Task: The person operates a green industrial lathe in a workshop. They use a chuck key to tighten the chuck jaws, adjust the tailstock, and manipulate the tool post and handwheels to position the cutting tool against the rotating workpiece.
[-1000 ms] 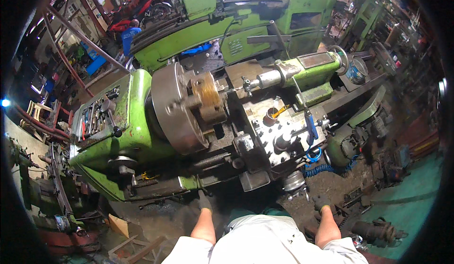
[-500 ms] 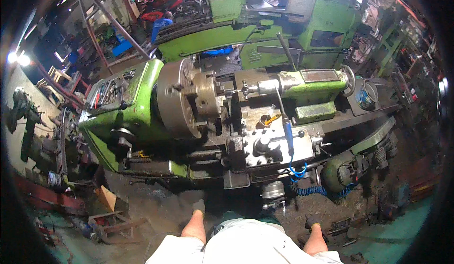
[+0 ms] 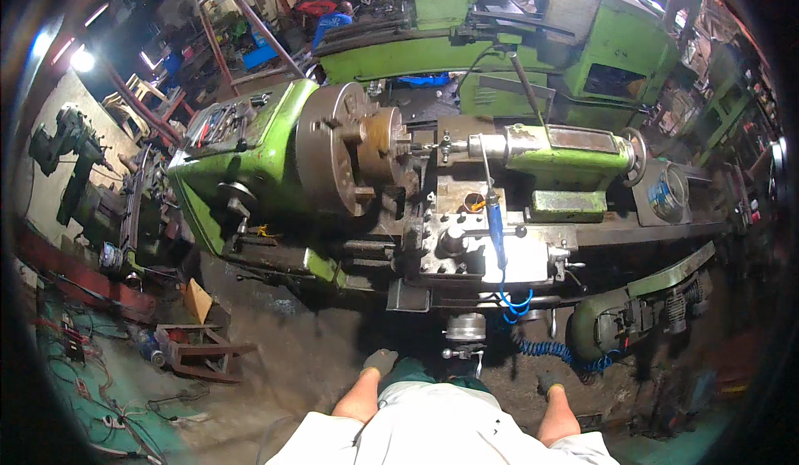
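Note:
My left hand [image 3: 381, 360], in a dark grey glove, hangs low in front of the lathe and apart from it. Lower right is my right hand [image 3: 548, 381], also gloved, below the coiled blue hose. Fingers of both are too dark and small to read. In front of me stands a green lathe with a big round chuck [image 3: 337, 149] on the left. Facing it from the right is the green tailstock [image 3: 570, 149] with a small keyed drill chuck [image 3: 446, 145]. A blue-handled air blow gun [image 3: 496, 228] leans over the tool post [image 3: 454, 241].
Hand tools [image 3: 225, 121] lie on the headstock. A handwheel [image 3: 464, 329] juts towards me, with a coiled blue hose [image 3: 545, 349] and a green motor housing [image 3: 595, 328] to its right. A wooden frame [image 3: 204, 353] stands lower left. Behind is another green machine [image 3: 583, 49].
The view has turned, so the chuck and tailstock appear further right. Both hands stay low at my sides, and the blow gun remains on the lathe.

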Available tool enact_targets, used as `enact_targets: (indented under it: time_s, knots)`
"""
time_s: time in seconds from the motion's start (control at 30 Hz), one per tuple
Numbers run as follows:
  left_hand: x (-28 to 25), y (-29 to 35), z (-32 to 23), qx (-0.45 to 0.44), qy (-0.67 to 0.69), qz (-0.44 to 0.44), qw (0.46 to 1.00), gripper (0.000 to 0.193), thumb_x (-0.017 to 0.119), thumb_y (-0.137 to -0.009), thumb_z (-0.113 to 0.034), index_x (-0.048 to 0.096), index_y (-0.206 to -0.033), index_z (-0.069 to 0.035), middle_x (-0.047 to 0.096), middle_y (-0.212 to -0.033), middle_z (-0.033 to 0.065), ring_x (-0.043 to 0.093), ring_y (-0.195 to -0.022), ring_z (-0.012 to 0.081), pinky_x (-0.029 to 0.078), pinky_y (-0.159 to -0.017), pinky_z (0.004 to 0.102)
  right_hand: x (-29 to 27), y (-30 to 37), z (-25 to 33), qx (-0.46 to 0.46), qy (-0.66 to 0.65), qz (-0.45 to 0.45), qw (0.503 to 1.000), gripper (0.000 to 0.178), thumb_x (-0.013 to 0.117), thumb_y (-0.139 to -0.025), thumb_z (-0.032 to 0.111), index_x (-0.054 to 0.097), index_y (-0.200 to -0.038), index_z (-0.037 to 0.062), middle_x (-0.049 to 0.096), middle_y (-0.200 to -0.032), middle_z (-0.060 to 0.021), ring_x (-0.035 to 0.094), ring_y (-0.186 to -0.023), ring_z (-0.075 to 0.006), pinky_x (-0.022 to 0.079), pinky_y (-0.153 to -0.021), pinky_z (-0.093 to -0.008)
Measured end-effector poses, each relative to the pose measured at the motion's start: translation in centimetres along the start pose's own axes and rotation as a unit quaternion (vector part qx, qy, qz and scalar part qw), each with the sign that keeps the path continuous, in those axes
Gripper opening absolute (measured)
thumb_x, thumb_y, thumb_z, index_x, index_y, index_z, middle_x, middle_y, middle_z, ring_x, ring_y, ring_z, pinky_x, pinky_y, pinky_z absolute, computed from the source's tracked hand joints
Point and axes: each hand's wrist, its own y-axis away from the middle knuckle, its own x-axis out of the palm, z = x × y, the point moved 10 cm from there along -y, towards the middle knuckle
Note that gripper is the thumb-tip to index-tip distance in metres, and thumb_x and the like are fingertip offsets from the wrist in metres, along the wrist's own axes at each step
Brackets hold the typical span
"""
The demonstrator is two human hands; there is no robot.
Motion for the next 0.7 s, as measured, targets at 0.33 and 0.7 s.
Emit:
enact_targets:
  time_s: [0.33,0.7]
  knots:
    - [1.4,-6.2,7.4,0.024,-0.075,0.051,0.996,0.060,0.043,-0.096,-0.051,0.067,-0.128,-0.006,0.060,-0.136,0.0238,0.057,-0.128,0.0410,0.044,-0.107,0.0477,-8.4,-0.9,3.4,0.069,-0.217,-0.147,0.962,0.045,0.072,-0.080,0.022,0.065,-0.124,0.0153,0.068,-0.116,-0.0199,0.067,-0.100,-0.0395,0.054,-0.086,-0.0500]
    - [-6.2,-6.0,3.8,0.042,-0.061,-0.026,0.997,0.055,0.043,-0.097,-0.046,0.067,-0.124,-0.005,0.060,-0.136,0.0222,0.059,-0.123,0.0432,0.046,-0.104,0.0498,-2.4,4.9,7.6,0.232,-0.421,0.131,0.867,0.063,0.080,-0.072,0.027,0.061,-0.131,0.0158,0.062,-0.134,-0.0195,0.063,-0.117,-0.0395,0.052,-0.097,-0.0480]
